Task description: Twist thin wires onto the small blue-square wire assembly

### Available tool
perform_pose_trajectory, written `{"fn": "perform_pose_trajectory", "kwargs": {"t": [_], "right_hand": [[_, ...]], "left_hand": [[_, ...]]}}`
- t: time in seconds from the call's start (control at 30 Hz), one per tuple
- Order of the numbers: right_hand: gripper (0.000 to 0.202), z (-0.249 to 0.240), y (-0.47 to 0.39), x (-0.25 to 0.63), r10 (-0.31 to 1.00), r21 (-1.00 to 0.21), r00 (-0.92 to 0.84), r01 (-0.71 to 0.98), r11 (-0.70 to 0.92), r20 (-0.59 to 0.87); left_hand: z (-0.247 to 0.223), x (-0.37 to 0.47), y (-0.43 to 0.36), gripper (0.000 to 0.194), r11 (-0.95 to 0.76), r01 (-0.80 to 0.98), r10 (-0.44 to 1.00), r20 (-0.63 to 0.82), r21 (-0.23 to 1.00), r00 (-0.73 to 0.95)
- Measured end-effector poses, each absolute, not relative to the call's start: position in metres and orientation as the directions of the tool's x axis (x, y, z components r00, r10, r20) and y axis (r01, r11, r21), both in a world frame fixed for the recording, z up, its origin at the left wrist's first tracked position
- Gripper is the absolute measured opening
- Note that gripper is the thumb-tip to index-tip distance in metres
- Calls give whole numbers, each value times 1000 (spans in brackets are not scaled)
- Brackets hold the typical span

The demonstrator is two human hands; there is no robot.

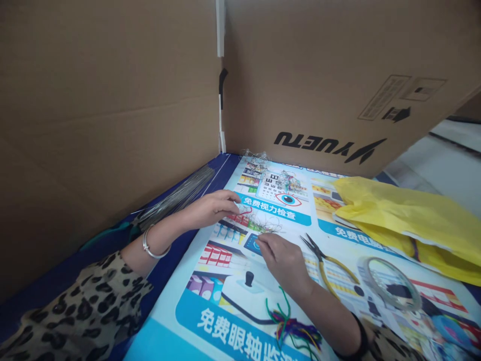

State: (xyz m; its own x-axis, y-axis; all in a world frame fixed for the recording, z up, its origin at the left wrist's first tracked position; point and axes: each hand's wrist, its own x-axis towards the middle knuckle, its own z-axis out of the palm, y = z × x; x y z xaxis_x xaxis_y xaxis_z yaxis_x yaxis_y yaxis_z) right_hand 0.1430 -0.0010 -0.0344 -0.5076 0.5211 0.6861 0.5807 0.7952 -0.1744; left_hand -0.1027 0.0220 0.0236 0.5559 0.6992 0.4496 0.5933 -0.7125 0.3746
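Note:
My left hand (216, 206) hovers over the printed sheet, fingers bent and drawn together; anything small between the fingertips is hidden. A red strand (247, 211) shows by its fingertips. Lower and to the right, my right hand (283, 258) is closed with thumb and forefinger together, and I cannot make out what is in it. A loose tangle of thin wire (265, 224) lies between the two hands. Yellow-handled pliers (320, 255) rest with jaws parted just right of my right hand. Below that wrist lies a bundle of coloured threads (295, 328).
Cardboard panels (112, 100) stand at the left and back. A sheaf of straight wires (176, 198) lies along the left panel. More wire scraps (291, 181) sit at the back. On the right are a yellow bag (409, 210) and a tape roll (415, 300).

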Motion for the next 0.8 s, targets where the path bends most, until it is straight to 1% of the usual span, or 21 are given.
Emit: {"fn": "perform_pose_trajectory", "kwargs": {"t": [0.2, 0.6, 0.8], "right_hand": [[10, -35, -1, 142, 537, -193, -504, 582, 790, 676], [11, -33, 0, 143, 519, -199, -488, 566, 800, 702], [11, -33, -1, 143, 540, -213, -484, 577, 789, 689]], "left_hand": [[24, -104, 23, 22, -721, 567, 693, 440, 398, 572], [21, -105, 24, 22, -700, 550, 714, 434, 457, 549], [23, -105, 23, 21, -686, 553, 728, 429, 474, 535]]}}
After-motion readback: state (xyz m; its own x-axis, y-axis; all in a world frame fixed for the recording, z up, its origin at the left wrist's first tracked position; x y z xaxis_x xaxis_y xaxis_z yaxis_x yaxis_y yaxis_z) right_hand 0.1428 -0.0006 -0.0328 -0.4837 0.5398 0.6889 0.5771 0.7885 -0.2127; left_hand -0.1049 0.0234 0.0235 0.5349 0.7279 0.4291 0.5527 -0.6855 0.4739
